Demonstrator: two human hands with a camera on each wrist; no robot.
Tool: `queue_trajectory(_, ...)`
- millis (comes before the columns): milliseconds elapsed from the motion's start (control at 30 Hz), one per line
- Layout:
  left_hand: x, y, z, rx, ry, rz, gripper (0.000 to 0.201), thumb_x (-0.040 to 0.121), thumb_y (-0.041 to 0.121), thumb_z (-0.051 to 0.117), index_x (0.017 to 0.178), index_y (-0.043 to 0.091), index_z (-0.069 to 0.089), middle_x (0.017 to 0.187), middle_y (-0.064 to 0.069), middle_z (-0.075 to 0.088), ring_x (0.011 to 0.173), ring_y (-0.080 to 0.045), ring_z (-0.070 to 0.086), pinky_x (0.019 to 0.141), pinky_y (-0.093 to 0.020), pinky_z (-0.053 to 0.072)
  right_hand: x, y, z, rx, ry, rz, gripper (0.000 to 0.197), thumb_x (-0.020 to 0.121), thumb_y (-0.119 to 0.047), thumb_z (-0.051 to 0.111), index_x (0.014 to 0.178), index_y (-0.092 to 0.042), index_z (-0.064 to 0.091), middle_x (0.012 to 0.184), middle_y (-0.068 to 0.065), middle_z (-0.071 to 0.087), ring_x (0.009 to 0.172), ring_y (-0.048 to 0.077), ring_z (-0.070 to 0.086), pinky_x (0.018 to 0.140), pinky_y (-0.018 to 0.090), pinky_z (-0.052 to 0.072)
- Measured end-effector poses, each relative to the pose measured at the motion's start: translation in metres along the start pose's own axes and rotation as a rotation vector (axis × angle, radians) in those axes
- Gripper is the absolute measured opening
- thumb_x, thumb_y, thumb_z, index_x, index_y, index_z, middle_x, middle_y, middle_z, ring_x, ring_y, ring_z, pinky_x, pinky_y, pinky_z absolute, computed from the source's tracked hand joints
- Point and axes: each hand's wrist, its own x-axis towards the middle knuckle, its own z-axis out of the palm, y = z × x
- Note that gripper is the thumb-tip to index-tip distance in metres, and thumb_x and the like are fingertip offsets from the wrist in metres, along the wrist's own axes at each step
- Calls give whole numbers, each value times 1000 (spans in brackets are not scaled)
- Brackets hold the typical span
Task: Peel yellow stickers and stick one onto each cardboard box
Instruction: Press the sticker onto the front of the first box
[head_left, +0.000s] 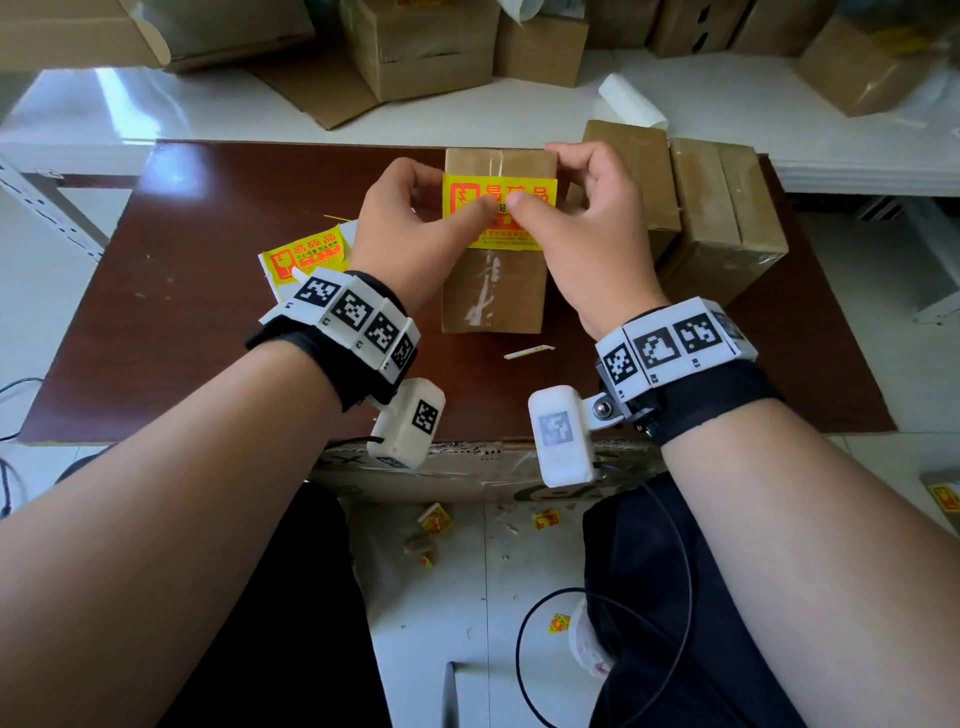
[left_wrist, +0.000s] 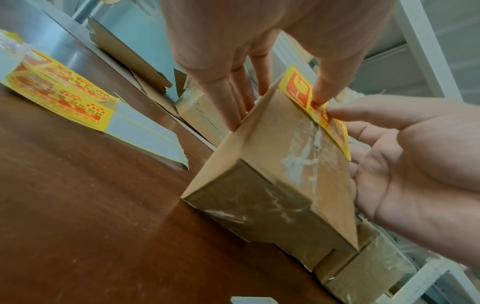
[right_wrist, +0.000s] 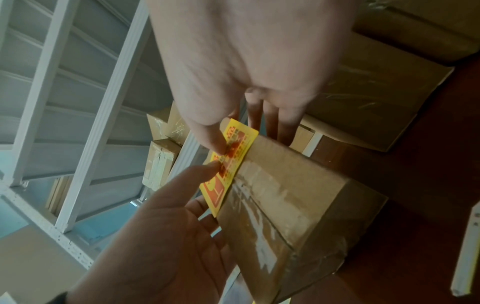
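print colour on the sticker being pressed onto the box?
Red-orange print on the rectangular yellow sticker, clearest in the head view.

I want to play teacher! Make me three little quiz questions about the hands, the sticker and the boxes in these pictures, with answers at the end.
1. True or false: both thumbs press the yellow sticker on the cardboard box.
2. Which hand is nearer the sticker sheet lying on the table? A) left hand B) right hand
3. Fill in: two more taped boxes stand to the ____ of the box being labelled.

Key: 1 true; 2 A; 3 right.
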Motion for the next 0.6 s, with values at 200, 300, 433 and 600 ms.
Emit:
queue_trajectory(200,6,0,-3,18,-46,-36,22,74,27,77,90,28,61,92,6,73,79,-7,72,67,-22,60,1,-1,-1,-43,-58,18,54,77,-13,76,130,-16,62,125,-1,72,115,16,73,98,42,64)
queue_trajectory(300,7,-2,-4,23,-58,-48,24,81,7,68,89,29,63,92,5,71,83,-11,72,71,-31,61,4,4,-4,-62,-81,33,54,85,8,68,133,-15,62,132,-5,68,124,11,69,103,38,62)
queue_trajectory(433,5,0,-5,-42,-68,-102,28,68,9,53,87,25,66,86,3,71,83,-17,71,73,-41,61,5,3,-6,-44,-52,41,45,92,5,59,130,-18,65,136,-4,68,126,9,66,107,38,60)
queue_trajectory(600,0,1,-1,-40,-45,-53,24,86,35,75,100,18,66,94,4,75,85,-10,73,81,-38,64,-1,-1,0,7,-14,19,44,87,-26,80,126,-20,64,126,-1,71,117,12,72,99,41,64)
